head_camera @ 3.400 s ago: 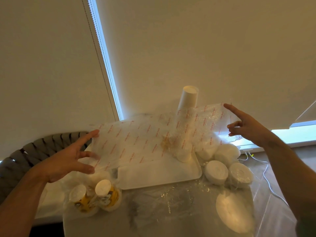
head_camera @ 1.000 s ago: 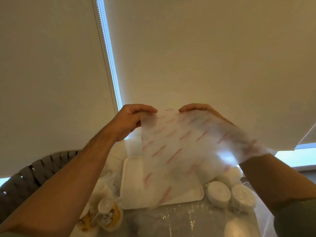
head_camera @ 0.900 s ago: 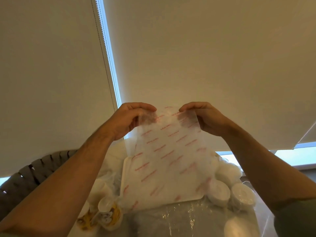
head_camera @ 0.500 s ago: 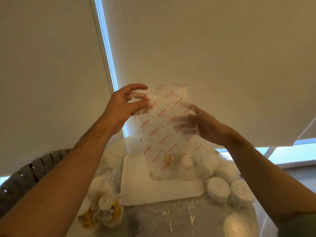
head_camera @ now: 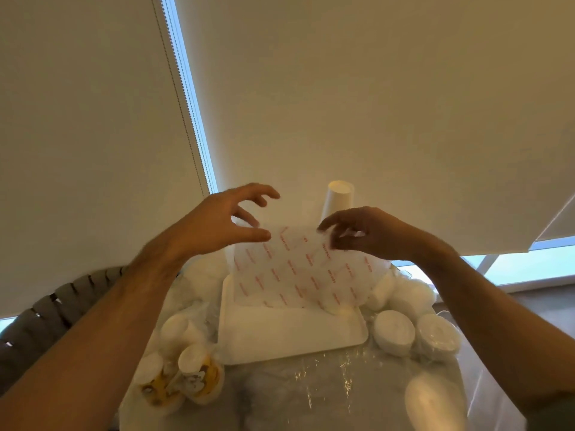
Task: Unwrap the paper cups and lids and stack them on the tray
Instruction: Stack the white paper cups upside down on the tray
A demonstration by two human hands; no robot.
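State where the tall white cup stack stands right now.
In the head view, the cup stack stands upright at the tray's far end, behind the printed plastic wrapper, just above the right hand.

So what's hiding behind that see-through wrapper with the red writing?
Behind the wrapper stands a tall stack of white cups, its top poking above. Pale shapes on the tray show through, too blurry to name.

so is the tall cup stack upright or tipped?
Upright: the cup stack stands on the tray behind the wrapper, bottom end up.

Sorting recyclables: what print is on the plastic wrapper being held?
Translucent plastic wrapper with rows of small red lettering, seen in the head view.
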